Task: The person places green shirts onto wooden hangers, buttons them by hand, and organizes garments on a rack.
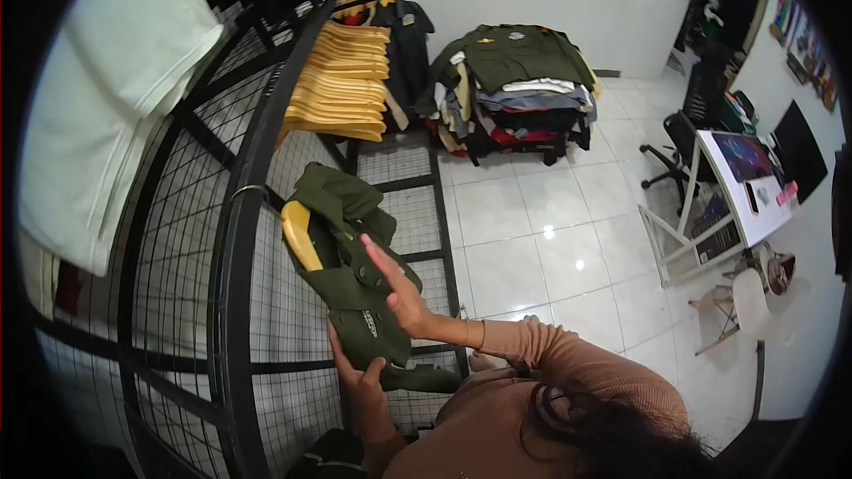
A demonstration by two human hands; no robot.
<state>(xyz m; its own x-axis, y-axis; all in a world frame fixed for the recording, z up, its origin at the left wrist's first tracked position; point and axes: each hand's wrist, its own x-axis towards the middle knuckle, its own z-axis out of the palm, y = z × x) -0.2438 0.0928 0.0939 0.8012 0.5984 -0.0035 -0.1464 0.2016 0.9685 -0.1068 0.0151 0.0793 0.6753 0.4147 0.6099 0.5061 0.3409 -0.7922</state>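
Observation:
A dark green buttoned jacket (342, 288) hangs on a yellow wooden hanger (302, 235), whose metal hook loops over the black rack bar. White lettering shows on the jacket's chest. My left hand (362, 381) grips the jacket's near side, thumb in front and fingers partly hidden behind the cloth. Over the jacket's front, my right hand (401, 297) is held flat with fingers stretched out. Whether its palm touches the fabric I cannot tell.
Several bare wooden hangers (342, 80) line the far end of the black rack (240, 275). Beyond stands a pile of folded clothes (532, 106) with green shirts on top. White garments (98, 142) hang at left. A desk (763, 213) and chair stand at right on tiles.

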